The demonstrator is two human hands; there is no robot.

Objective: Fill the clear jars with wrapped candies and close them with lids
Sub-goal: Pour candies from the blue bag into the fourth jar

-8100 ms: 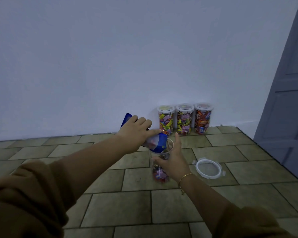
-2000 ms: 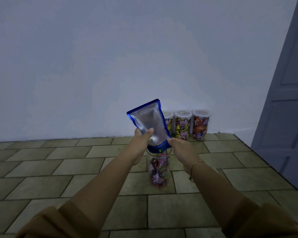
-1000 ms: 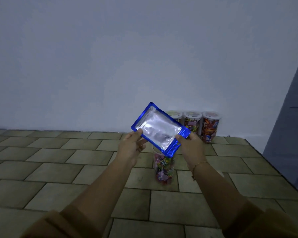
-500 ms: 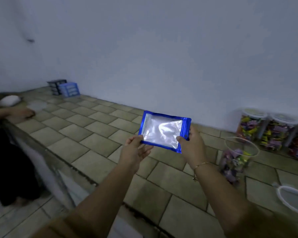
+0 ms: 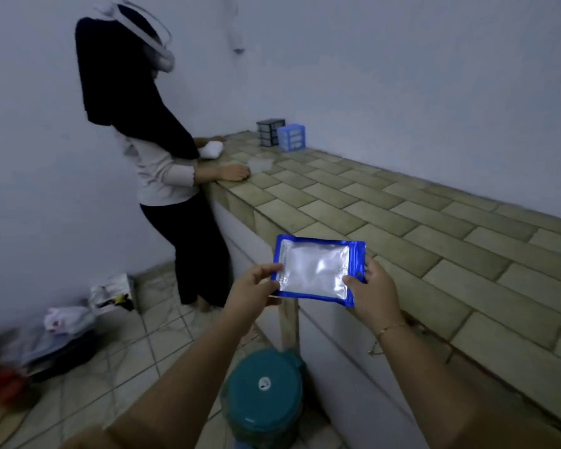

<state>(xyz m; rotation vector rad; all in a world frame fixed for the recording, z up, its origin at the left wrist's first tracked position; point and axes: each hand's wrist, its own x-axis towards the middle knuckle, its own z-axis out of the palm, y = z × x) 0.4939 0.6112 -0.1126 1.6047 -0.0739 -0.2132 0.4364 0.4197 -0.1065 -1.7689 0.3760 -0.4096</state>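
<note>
Blue foil pouch [image 5: 316, 270] — flat, seemingly empty, so light, limp, slick. Left hand [image 5: 251, 293] and right hand [image 5: 374, 291] pinch its left and right edges — hold there.

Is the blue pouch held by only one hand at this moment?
No, both hands hold the blue pouch: the left hand pinches its left edge and the right hand pinches its right edge.

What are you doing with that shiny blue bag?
The person holds a flat blue and silver pouch by its two short sides, left hand on one and right hand on the other, out over the edge of the tiled counter. It looks empty. A teal bin stands on the floor below. No jars are in view. Another person stands at the counter's far end.
</note>
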